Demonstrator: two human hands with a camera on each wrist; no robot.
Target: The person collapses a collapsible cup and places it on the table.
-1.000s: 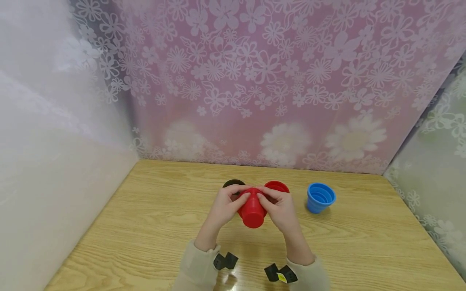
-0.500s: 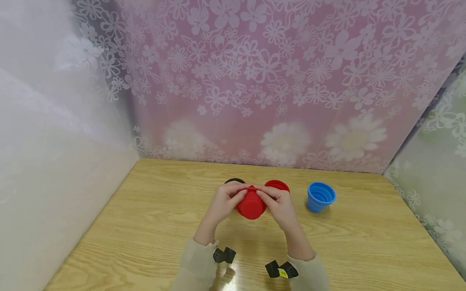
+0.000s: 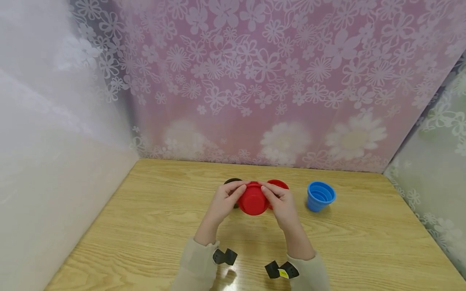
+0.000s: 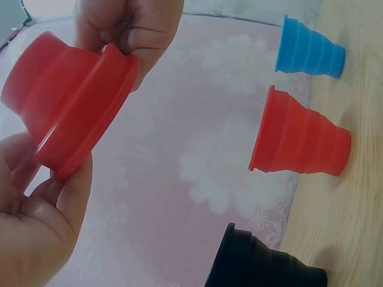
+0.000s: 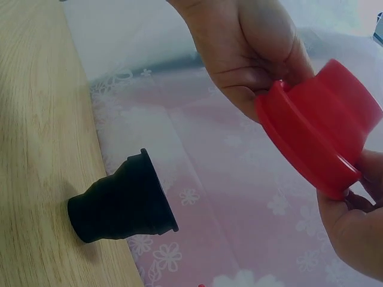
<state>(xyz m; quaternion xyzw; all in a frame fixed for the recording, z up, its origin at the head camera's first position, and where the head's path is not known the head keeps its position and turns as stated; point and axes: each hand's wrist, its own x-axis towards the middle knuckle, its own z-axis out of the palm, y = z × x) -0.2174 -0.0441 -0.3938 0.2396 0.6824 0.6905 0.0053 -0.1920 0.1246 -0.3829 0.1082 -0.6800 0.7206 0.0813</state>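
Note:
Both hands hold one red collapsible cup [image 3: 253,200] above the table, its base toward the head camera. My left hand [image 3: 221,202] pinches its rim on the left and my right hand [image 3: 283,205] pinches it on the right. The left wrist view shows the held cup [image 4: 72,101] tilted and partly folded, wide rim band beside a shorter base section. Behind the hands, a black cup [image 5: 122,200] and a second red cup [image 4: 302,134] stand upright on the table, both partly covered in the head view.
A blue cup [image 3: 320,196] stands upright on the wooden table [image 3: 153,226], right of the second red cup. Flowered pink cloth [image 3: 233,101] rises behind the table's far edge, with pale sheets at both sides.
The held cup looks shorter than before, its base section pushed in toward the rim. Both hands have moved slightly away from the body and still pinch the rim.

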